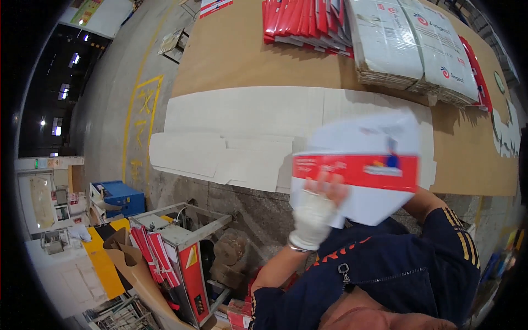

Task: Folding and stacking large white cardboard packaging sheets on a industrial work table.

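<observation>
1. Piece in hand: a white card (366, 201) with a broad red band, raised above the near edge of the brown table (236, 66), in front of the person's chest. Blurred; its folds cannot be read.
2. Left hand (316, 217): pale glove, fingertips bare, fingers laid over the card's front face near its lower left. Thumb out of sight, so cannot tell if it pinches or only steadies.
3. Right hand: hidden; the forearm runs up behind the card. Grip and closeness to the left hand cannot be told.
4. Done, as far as visible: a fanned row of red packets (305, 22) lies at the far side, overlapping. Two wrapped bundles (412, 49) sit just to its right, side by side under clear film. I judge these grouped stock, though whether finished or waiting is unclear.
5. Left: the card is up in the air, not yet set down. White sheets (242, 113) cover the near part of the table, no red-banded piece on them.
6. Overall: one piece mid-handling, I judge; total count and share done cannot be told.
</observation>
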Motion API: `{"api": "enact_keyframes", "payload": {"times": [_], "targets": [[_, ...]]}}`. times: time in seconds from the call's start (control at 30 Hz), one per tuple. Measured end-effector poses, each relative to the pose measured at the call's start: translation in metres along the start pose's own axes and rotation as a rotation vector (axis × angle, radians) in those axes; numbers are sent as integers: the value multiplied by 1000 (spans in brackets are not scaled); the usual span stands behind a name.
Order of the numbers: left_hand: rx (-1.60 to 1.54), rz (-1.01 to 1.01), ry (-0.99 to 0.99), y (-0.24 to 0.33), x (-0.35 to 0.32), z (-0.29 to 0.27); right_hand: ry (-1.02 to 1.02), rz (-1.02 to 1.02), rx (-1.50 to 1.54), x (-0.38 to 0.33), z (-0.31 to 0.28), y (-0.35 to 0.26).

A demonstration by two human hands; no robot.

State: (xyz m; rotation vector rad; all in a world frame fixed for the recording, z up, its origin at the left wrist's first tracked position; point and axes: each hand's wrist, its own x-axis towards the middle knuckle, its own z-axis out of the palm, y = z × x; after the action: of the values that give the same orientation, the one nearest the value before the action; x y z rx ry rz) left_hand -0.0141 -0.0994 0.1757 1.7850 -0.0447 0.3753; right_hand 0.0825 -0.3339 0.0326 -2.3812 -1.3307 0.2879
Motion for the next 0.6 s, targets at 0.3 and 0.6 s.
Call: {"api": "enact_keyframes", "payload": {"times": [0.3, 0.6], "targets": [[823, 312, -344, -2, -18, 53, 23, 29, 623, 23, 41, 30], [-731, -226, 401, -116, -30, -152, -39, 9, -173, 55, -15, -9]]}}
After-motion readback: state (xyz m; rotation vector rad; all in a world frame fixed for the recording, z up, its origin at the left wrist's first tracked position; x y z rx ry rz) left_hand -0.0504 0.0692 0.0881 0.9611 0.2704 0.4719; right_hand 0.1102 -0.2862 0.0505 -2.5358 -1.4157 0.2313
